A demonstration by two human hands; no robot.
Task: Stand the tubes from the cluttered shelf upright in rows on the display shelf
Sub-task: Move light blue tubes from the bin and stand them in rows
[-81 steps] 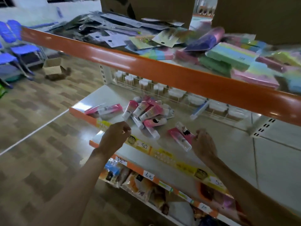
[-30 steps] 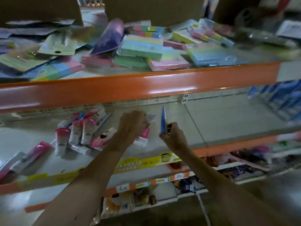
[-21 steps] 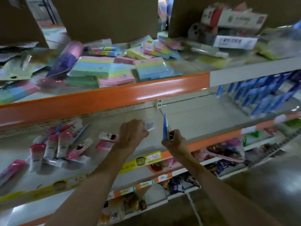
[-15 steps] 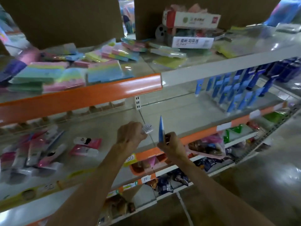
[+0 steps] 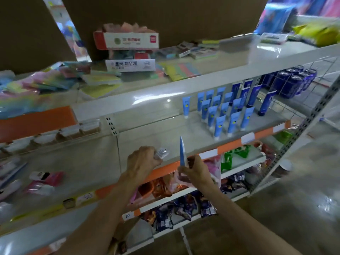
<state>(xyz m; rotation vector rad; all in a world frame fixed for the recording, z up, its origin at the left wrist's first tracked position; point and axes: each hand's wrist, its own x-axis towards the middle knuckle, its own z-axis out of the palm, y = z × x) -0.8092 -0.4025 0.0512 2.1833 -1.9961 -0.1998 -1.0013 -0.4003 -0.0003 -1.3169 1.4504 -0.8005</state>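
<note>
My right hand [image 5: 195, 172] grips a light blue tube [image 5: 182, 151] by its lower end, held upright and seen edge-on above the shelf's front lip. My left hand [image 5: 141, 159] is closed around another tube [image 5: 161, 153]; only its crimped whitish end sticks out to the right. Both hands hover over the bare left part of the display shelf [image 5: 165, 140]. On its right part, several light blue tubes [image 5: 220, 115] stand cap-down in rows. On the cluttered shelf [image 5: 73, 166] at the far left lie pink tubes [image 5: 46, 178].
Taller dark blue tubes [image 5: 253, 96] and dark blue cans [image 5: 292, 81] stand behind the rows at the right. The upper shelf [image 5: 165, 92] overhangs and carries sponges and boxes. Packaged goods fill the lower shelf [image 5: 184, 201]. A perforated upright post [image 5: 294, 137] is at the right.
The view has swung right from the cluttered shelf to the display shelf. Both hands have kept their tubes and moved right with it; the pink tubes now lie at the far left.
</note>
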